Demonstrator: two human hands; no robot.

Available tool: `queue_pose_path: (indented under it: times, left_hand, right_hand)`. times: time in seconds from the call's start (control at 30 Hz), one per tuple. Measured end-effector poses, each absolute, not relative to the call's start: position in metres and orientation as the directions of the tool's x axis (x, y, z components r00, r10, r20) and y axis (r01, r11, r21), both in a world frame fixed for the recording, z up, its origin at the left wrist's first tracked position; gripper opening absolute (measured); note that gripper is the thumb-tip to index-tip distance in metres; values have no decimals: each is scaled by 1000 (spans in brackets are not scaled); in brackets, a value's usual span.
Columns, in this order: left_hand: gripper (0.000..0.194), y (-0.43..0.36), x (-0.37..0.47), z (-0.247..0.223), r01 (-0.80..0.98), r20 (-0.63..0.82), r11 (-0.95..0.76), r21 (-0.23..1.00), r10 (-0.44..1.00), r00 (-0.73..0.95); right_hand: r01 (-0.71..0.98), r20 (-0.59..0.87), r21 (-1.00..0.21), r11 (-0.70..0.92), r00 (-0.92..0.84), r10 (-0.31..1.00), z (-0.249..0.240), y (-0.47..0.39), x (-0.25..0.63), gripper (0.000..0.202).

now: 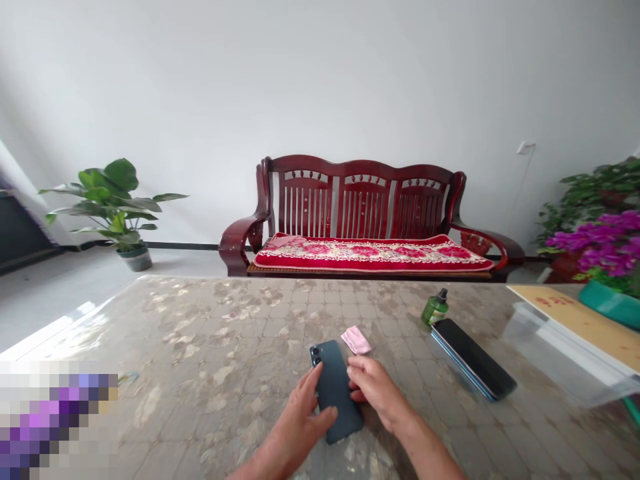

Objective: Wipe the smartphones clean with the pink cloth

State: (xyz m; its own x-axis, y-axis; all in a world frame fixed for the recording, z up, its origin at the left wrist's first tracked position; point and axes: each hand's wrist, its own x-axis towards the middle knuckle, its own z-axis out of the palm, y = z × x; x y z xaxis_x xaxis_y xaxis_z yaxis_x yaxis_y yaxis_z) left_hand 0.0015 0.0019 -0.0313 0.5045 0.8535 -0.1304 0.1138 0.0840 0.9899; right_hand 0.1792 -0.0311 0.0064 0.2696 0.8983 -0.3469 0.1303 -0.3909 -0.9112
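A dark blue smartphone is back side up over the tabletop, its cameras at the upper left corner. My left hand grips its left side, with the fingers along the edge and the thumb across the lower back. At the right edge of the phone, my right hand is closed, thumb and curled fingers drawn together; what they pinch, if anything, is hidden. A small folded pink cloth lies just beyond the right hand.
To the right lie a stack of smartphones, a green spray bottle and a clear plastic box under a tan envelope. Purple flowers stand at the far right. Behind the table is a wooden bench.
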Motion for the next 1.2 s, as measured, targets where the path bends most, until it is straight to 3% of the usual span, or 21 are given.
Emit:
queue_pose_path:
  times: [0.3,0.47,0.53,0.63,0.8,0.93,1.07,1.2]
  left_hand:
    - [84,2,-1,-5,41,-333,344,938,861,385]
    - [95,1,5,-2,-78,-377,433,898,849,371]
    - [95,0,5,1,-134,-382,459,878,842,382]
    - [85,-2,1,9,-143,-424,510,848,815,394]
    - [52,-3,2,17,-157,-465,547,822,805,368]
    - [19,0,3,12,-259,-540,618,742,781,314]
    - [13,4,1,1,-373,-580,621,689,782,231]
    - [16,0,8,-8,-428,-560,616,662,785,264]
  right_hand:
    - [208,-447,-851,-482,194,873,7,-12,184,25]
    - [256,-412,-863,-436,143,900,3,-11,184,7]
    - [282,-371,-876,-391,123,920,2,-12,183,9]
    - [309,-314,-889,-339,128,941,4,-12,176,10]
    - [398,-215,-882,-251,132,968,19,-17,151,23]
    - [609,-62,-786,-106,93,994,27,-33,127,16]
    - [702,11,-710,-50,82,997,24,-48,114,52]
    - [700,-89,-698,-149,122,989,18,-52,112,100]
